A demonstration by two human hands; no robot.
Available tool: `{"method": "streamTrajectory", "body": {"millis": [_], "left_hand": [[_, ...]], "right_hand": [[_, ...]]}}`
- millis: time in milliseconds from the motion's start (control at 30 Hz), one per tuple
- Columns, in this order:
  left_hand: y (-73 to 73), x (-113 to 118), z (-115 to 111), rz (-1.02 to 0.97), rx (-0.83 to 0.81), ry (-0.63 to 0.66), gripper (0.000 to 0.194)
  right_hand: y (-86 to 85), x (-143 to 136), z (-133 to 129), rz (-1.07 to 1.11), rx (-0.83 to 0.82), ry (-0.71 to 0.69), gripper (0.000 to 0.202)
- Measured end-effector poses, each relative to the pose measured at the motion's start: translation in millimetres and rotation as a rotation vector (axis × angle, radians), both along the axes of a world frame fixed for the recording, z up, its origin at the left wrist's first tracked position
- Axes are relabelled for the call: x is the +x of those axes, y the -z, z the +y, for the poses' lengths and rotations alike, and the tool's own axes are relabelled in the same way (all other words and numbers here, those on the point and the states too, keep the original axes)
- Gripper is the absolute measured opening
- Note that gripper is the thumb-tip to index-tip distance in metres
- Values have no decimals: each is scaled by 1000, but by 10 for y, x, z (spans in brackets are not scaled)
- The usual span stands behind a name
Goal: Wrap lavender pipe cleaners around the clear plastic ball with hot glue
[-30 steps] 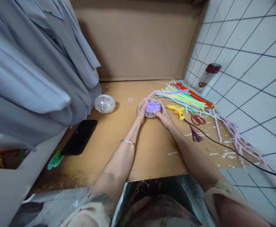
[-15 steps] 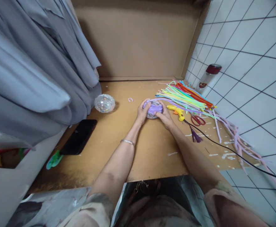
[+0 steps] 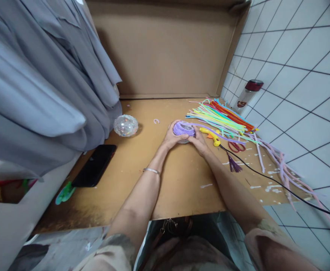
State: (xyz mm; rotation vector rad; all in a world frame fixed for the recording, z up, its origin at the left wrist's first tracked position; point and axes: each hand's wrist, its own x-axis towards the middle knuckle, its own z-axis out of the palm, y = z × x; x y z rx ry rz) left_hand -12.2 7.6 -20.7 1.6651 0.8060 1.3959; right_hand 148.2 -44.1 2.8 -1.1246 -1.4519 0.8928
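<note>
A clear round ball wrapped in lilac pipe cleaner [image 3: 181, 128] sits between my two hands above the middle of the table. My left hand [image 3: 171, 137] curls round its left side, thumb across the front. From the right, my right hand [image 3: 198, 141] grips it with the thumb near the lower front. A loose lilac strand runs from the ball's top to the right, over the yellow glue gun [image 3: 213, 136]. Beside the glue gun lie red-handled scissors [image 3: 236, 146]. Another clear ball [image 3: 126, 125], unwrapped, rests to the left of my hands.
Colourful pipe cleaners [image 3: 224, 116] are heaped at the back right, by a red-lidded bottle [image 3: 249, 96] near the tiled wall. The glue gun's black cord [image 3: 263, 172] crosses the right side. A black phone [image 3: 94, 165] lies left, near a grey curtain [image 3: 40, 82]. A purple tassel [image 3: 234, 163] lies right.
The wrapped ball has turned in my hands, its lilac coils now toward the upper left. My left thumb has come lower across the front, and the loose strand lies lower on the right.
</note>
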Motion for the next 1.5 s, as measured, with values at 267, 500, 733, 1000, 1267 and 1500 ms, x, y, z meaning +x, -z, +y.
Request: {"method": "streamTrajectory", "body": {"millis": [267,500,733,1000,1267,1500], "left_hand": [[-79,-46,-50,94,15,-84,86],[-136,-29,-125,121,42,-110,79],[-211,89,-238,207,144,-159,66],[-233,153,-288,243,290,-119,68],[-235,150,-291,262,298,-106,66],[-243,200,-308,249,305,-101,64]], "right_hand": [[-19,23,-53,-24,2,-45,78],[3,32,21,-82,147,70,60],[-174,-18,-108,-232,483,269,29],[-276,21,-158,-374,502,277,21],[-319,-6,-228,-470,506,274,24],[-362,-30,-279,-414,476,238,27]]}}
